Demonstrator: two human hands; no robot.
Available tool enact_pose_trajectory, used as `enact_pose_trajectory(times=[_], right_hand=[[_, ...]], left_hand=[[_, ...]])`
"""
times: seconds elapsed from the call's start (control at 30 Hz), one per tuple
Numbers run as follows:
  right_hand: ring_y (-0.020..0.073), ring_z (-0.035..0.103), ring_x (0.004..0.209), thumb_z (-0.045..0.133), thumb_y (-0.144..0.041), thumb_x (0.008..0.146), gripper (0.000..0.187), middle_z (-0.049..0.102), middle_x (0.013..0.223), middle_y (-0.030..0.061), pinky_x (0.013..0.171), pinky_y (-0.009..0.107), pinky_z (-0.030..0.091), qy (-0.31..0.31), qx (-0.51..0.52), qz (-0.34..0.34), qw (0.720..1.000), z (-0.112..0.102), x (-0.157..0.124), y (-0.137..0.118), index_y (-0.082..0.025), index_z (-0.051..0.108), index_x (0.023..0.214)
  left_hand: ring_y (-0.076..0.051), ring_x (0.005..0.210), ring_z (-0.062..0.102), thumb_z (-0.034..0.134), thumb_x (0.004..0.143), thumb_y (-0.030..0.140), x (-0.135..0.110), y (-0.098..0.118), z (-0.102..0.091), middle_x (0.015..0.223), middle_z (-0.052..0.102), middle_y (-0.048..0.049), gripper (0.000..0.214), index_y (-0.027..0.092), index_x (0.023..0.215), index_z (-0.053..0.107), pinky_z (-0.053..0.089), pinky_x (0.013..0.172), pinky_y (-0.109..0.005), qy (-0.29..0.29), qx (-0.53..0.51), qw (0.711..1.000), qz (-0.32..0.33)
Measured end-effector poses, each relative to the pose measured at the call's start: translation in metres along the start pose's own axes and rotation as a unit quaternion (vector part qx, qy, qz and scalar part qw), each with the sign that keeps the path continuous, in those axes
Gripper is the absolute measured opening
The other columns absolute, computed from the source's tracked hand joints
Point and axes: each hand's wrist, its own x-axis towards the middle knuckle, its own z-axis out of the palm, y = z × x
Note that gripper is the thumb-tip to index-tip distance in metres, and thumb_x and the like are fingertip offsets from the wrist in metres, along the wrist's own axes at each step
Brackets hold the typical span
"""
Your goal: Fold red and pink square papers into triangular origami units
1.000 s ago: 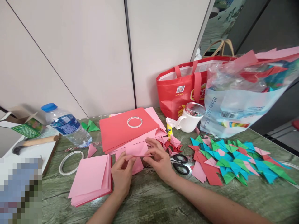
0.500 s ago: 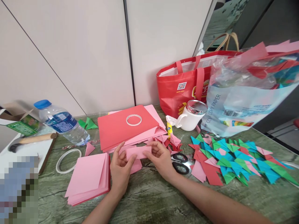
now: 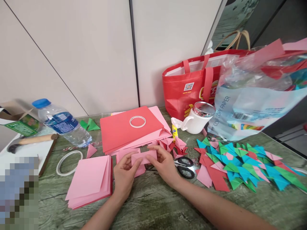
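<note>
A small folded strip of pink paper (image 3: 144,157) is held level between both hands, just above the table. My left hand (image 3: 125,171) pinches its left end between thumb and fingers. At the right end, my right hand (image 3: 165,164) grips it the same way, thumb in front and fingers behind. Left of my left hand lies a stack of pink paper squares (image 3: 90,179). Behind the strip are more pink pieces (image 3: 139,172), partly hidden by my hands. Black-handled scissors (image 3: 185,166) lie right beside my right hand, with folded red and pink pieces (image 3: 178,147) behind them.
Red and pink sheets (image 3: 127,131) with a tape roll (image 3: 137,121) lie at the back. A water bottle (image 3: 63,123) and another tape roll (image 3: 69,163) stand left. At right are folded paper pieces (image 3: 244,163), a white mug (image 3: 198,119), a red bag (image 3: 177,95) and a plastic bag (image 3: 251,105).
The camera view has shifted slightly. Both hands still hold the pink strip, which now sits a little lower and further right in view; the left fingers are more closed around it.
</note>
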Motion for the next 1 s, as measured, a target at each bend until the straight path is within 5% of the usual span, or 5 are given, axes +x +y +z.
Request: enact_pose_trajectory(times=[1.0], right_hand=[[0.0138,0.054,0.06,0.065,-0.027,0.073,0.021,0.066,0.08,0.0035,0.053,0.024,0.042,0.023,-0.045,0.021,0.998,-0.0003,-0.0018,-0.0006,-0.018,0.065,0.092]], left_hand=[[-0.018,0.069,0.068,0.075,0.057,0.025,-0.0008,0.003,0.0014,0.071,0.072,-0.0019,0.028,0.015,0.082,0.067,0.055,0.059,-0.024,0.015,-0.004,1.0,-0.01]])
